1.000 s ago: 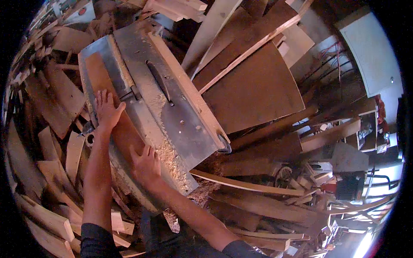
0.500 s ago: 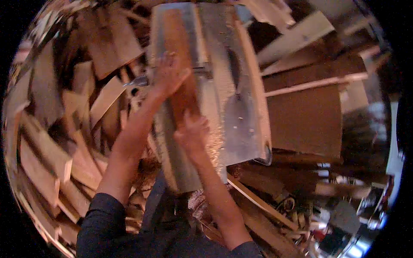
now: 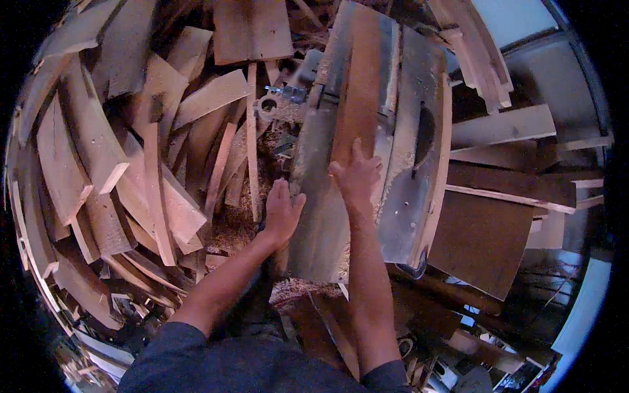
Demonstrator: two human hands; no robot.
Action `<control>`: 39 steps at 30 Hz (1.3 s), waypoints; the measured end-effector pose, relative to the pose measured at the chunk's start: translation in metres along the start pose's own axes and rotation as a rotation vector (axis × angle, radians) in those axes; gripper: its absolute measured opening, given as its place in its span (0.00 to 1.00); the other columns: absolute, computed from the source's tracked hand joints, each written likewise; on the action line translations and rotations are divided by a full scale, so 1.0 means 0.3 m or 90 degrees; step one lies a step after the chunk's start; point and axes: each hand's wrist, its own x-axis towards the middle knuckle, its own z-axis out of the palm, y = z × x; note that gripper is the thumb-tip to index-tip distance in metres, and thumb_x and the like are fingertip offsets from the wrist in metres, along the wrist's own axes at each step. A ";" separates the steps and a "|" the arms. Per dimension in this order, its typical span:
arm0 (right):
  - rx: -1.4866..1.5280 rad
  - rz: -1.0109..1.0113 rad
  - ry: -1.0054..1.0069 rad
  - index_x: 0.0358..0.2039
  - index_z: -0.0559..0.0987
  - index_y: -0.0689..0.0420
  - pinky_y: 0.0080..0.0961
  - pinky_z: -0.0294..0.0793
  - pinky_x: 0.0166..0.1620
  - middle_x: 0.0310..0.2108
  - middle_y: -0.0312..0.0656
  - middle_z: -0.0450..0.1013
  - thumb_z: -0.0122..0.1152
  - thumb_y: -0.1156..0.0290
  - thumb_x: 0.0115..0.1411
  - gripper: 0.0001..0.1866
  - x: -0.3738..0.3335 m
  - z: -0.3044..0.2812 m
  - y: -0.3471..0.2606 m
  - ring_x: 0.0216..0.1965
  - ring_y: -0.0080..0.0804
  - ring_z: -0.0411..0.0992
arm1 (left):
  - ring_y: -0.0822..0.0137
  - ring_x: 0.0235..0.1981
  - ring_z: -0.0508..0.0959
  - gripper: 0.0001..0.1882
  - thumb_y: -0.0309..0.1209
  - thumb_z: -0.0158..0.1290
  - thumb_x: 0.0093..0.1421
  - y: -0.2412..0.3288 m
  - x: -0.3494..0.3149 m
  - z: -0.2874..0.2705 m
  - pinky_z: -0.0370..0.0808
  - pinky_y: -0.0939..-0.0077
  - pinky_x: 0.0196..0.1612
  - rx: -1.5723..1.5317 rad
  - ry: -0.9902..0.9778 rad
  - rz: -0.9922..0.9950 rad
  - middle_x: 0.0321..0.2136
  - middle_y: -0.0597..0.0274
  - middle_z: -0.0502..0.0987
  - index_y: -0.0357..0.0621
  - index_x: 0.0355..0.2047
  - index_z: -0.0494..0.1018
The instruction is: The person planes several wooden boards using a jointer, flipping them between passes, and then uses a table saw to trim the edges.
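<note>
A long reddish-brown wooden board [image 3: 359, 85] lies lengthwise on the grey metal bed of a woodworking machine [image 3: 321, 223]. At the board's near end, my right hand [image 3: 359, 180] grips it, thumb by the left corner and index finger stretched along the top. The remaining fingers are curled and partly hidden. My left hand [image 3: 282, 213] is off the board, at the bed's left edge, with its fingers stretched out and nothing in it. Wood shavings [image 3: 386, 190] lie in the strip right of the board.
Stacked offcut planks [image 3: 92, 150] crowd the left side. Metal machine fittings [image 3: 285, 95] stick out left of the bed. A dark oval slot [image 3: 426, 134] opens in the right-hand table. Beyond it lie a brown panel [image 3: 481, 239] and more boards [image 3: 504, 124].
My left hand has come off the board and back to the bed's left edge. My right hand and the board have slid farther along the bed. The view has swung left.
</note>
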 end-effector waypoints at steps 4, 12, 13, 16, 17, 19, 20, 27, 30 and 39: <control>0.025 -0.007 0.007 0.63 0.70 0.44 0.48 0.73 0.49 0.45 0.64 0.66 0.71 0.53 0.41 0.45 0.061 -0.012 0.007 0.47 0.62 0.68 | 0.33 0.58 0.66 0.35 0.42 0.54 0.64 0.074 0.012 -0.069 0.63 0.51 0.63 -0.085 0.003 0.007 0.57 0.27 0.65 0.21 0.59 0.58; 0.025 -0.021 0.010 0.62 0.71 0.45 0.49 0.72 0.52 0.47 0.67 0.67 0.69 0.51 0.42 0.43 0.183 -0.002 -0.020 0.49 0.64 0.69 | 0.33 0.54 0.68 0.34 0.42 0.55 0.63 0.022 0.007 0.003 0.65 0.49 0.59 -0.051 0.076 0.050 0.53 0.28 0.67 0.23 0.56 0.60; 0.024 -0.019 0.005 0.63 0.71 0.44 0.49 0.72 0.52 0.47 0.66 0.67 0.69 0.51 0.42 0.43 0.198 -0.005 -0.032 0.49 0.64 0.69 | 0.33 0.55 0.68 0.34 0.42 0.55 0.63 0.024 0.010 -0.007 0.65 0.50 0.59 -0.056 0.060 0.043 0.53 0.27 0.67 0.23 0.56 0.60; 0.009 -0.010 -0.007 0.63 0.71 0.44 0.48 0.70 0.53 0.47 0.65 0.67 0.68 0.51 0.43 0.43 0.248 -0.012 -0.058 0.49 0.63 0.69 | 0.33 0.55 0.67 0.34 0.42 0.55 0.63 0.025 0.003 -0.019 0.65 0.50 0.60 -0.049 0.049 0.046 0.54 0.27 0.67 0.23 0.56 0.60; -0.003 -0.005 -0.008 0.63 0.70 0.43 0.48 0.70 0.54 0.47 0.65 0.67 0.67 0.51 0.43 0.43 0.268 -0.007 -0.059 0.49 0.63 0.69 | 0.33 0.55 0.67 0.34 0.42 0.55 0.62 0.024 -0.002 -0.014 0.65 0.50 0.60 -0.032 0.069 0.064 0.53 0.27 0.67 0.23 0.56 0.60; -0.015 0.000 -0.006 0.63 0.70 0.43 0.48 0.70 0.54 0.48 0.65 0.67 0.67 0.50 0.44 0.43 0.307 0.000 -0.063 0.50 0.63 0.69 | 0.33 0.54 0.68 0.34 0.41 0.56 0.62 0.026 -0.004 -0.010 0.65 0.50 0.59 -0.025 0.079 0.070 0.53 0.27 0.67 0.23 0.57 0.59; -0.013 0.000 -0.003 0.63 0.70 0.42 0.48 0.70 0.54 0.49 0.65 0.67 0.67 0.50 0.44 0.43 0.327 0.004 -0.066 0.50 0.63 0.68 | 0.33 0.54 0.68 0.34 0.41 0.56 0.62 0.027 -0.002 -0.012 0.65 0.50 0.59 -0.034 0.069 0.058 0.53 0.28 0.67 0.23 0.57 0.59; -0.008 0.019 0.003 0.65 0.69 0.43 0.45 0.73 0.53 0.49 0.68 0.67 0.66 0.48 0.44 0.44 0.461 0.006 -0.142 0.52 0.62 0.70 | 0.34 0.52 0.68 0.35 0.41 0.57 0.60 0.042 0.002 -0.040 0.66 0.51 0.57 -0.062 0.050 0.011 0.53 0.29 0.67 0.24 0.56 0.60; -0.030 0.008 -0.034 0.65 0.68 0.39 0.50 0.75 0.51 0.59 0.70 0.61 0.68 0.43 0.47 0.44 0.600 0.057 -0.098 0.50 0.63 0.73 | 0.34 0.53 0.68 0.35 0.41 0.58 0.60 0.061 0.004 -0.058 0.66 0.50 0.57 -0.107 0.003 -0.006 0.53 0.29 0.67 0.25 0.56 0.61; -0.060 -0.110 -0.041 0.66 0.66 0.45 0.47 0.73 0.55 0.51 0.57 0.75 0.65 0.40 0.48 0.47 0.767 0.049 -0.025 0.57 0.61 0.69 | 0.33 0.54 0.68 0.33 0.41 0.59 0.59 0.062 -0.012 -0.056 0.66 0.49 0.58 -0.088 0.022 0.014 0.53 0.31 0.67 0.26 0.54 0.62</control>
